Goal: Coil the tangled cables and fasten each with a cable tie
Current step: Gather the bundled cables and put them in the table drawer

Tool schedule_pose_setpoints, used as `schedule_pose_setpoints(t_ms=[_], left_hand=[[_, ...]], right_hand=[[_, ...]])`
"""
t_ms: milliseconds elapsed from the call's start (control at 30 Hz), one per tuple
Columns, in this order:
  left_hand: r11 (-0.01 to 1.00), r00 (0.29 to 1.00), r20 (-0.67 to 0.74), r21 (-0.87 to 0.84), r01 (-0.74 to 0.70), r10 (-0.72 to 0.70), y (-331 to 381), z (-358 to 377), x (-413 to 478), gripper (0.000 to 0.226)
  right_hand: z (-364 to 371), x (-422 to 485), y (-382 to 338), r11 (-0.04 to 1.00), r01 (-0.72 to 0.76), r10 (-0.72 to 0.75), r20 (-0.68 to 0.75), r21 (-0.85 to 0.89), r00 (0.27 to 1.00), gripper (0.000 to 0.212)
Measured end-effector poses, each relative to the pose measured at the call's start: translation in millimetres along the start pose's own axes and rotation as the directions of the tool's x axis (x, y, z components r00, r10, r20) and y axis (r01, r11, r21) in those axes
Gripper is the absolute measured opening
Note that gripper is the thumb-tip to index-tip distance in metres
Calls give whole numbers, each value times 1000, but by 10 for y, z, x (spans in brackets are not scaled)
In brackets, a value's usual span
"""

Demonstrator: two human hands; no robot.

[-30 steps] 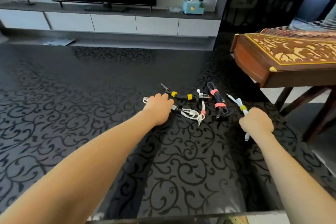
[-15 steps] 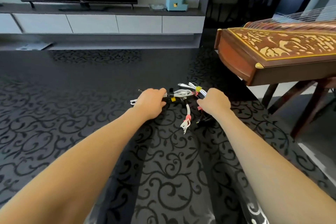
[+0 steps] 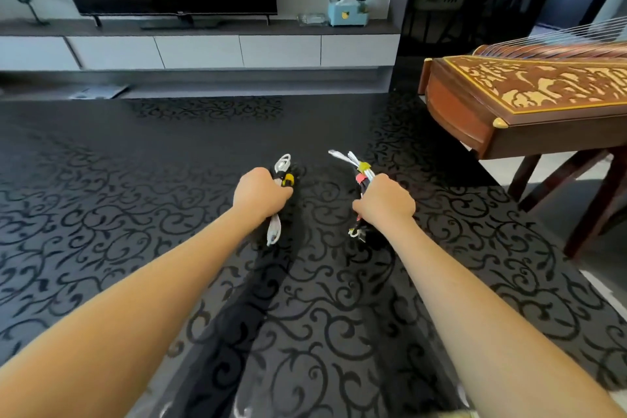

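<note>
The left grip (image 3: pixel 261 193) was fisted round a white-and-black coiled cable bundle (image 3: pixel 282 164) bound by a yellow tie. The right grip (image 3: pixel 385 202) clutched a second cable bundle (image 3: pixel 363 176) with yellow and red ties. Both were over the glossy black scroll-patterned worktop (image 3: pixel 169 214), seemingly gathered up because every coil looked fastened.

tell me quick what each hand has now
Left hand: closed on a cable bundle.
Right hand: closed on a second cable bundle.

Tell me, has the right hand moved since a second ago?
Yes. The right hand has moved left, away from the zither, and now grips a cable bundle.
</note>
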State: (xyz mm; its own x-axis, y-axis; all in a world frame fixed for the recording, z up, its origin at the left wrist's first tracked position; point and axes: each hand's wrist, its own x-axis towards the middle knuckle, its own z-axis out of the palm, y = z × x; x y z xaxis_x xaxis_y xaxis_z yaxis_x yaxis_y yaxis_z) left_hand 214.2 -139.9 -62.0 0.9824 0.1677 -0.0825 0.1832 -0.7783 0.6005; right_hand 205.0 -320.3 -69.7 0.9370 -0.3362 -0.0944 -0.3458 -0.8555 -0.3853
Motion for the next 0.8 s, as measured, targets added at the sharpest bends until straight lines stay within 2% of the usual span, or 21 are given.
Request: schedule_pose_setpoints(t_ms=[167, 300, 433, 500, 567, 667, 733, 800], left_hand=[[928, 990, 72, -346, 141, -123, -349, -405, -361, 24], [695, 956, 188, -657, 293, -225, -710, -880, -850, 16], [539, 929, 144, -780, 319, -341, -1322, -1398, -1467, 17], [453, 901, 107, -836, 311, -421, -1776, -1596, -1785, 16], [377, 854, 58, -880, 288, -517, -2268, -1732, -2159, 16], [288, 737, 6, -918, 272, -676, -2916, -1783, -2739, 16], [280, 639, -44, -920, 274, -768, -3331, -1672, -3044, 22], [294, 560, -74, -903, 314, -825, -3692, -1481, -3242, 16]], right_hand=[[-25, -236, -196, 993, 34, -39, -39, -117, 998, 24], [34, -655, -355, 993, 90, -93, -37, -74, 995, 21], [132, -1354, -812, 951, 304, -302, -40, 54, 952, 21], [197, -1815, -1104, 891, 434, -436, -11, 136, 900, 21], [306, -2354, -1380, 798, 551, -575, 36, 245, 817, 20], [653, -3210, -1697, 640, 673, -758, 157, 371, 633, 23], [1033, -3687, -1803, 579, 702, -815, 262, 415, 517, 24], [1459, -4025, -1803, 586, 687, -808, 374, 429, 456, 30]])
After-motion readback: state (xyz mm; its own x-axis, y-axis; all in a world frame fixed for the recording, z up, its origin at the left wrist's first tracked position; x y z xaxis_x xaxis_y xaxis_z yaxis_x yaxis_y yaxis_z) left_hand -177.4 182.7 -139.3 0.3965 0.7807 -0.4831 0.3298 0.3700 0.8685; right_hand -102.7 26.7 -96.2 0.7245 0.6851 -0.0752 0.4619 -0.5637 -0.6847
